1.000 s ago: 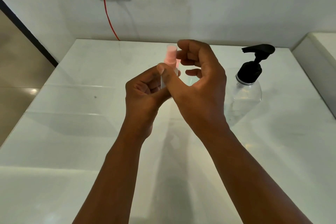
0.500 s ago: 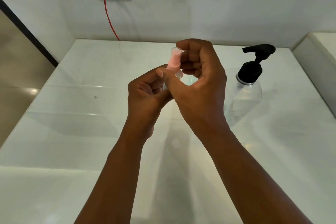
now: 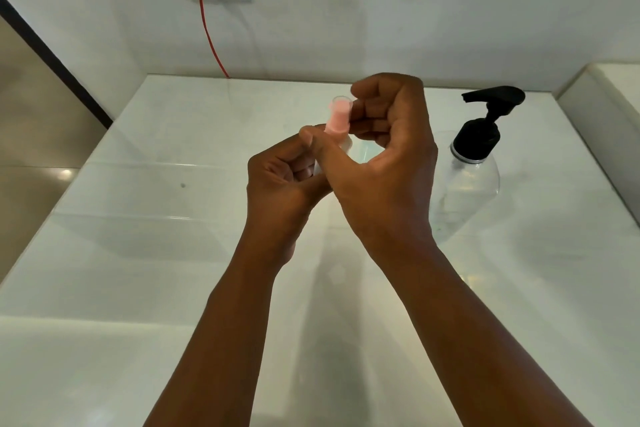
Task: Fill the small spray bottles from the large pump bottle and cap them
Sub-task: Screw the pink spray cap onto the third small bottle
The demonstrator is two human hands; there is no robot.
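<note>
Your left hand (image 3: 287, 180) grips the upright spray bottle (image 3: 341, 144) low while your right hand (image 3: 388, 163) pinches its pink cap (image 3: 338, 118) above, so any twist turns about that vertical axis.

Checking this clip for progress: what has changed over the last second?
The right hand has closed its fingers onto the pink cap of the small spray bottle, which now leans slightly. The left hand still grips the bottle's body. The pump bottle has not moved.
</note>
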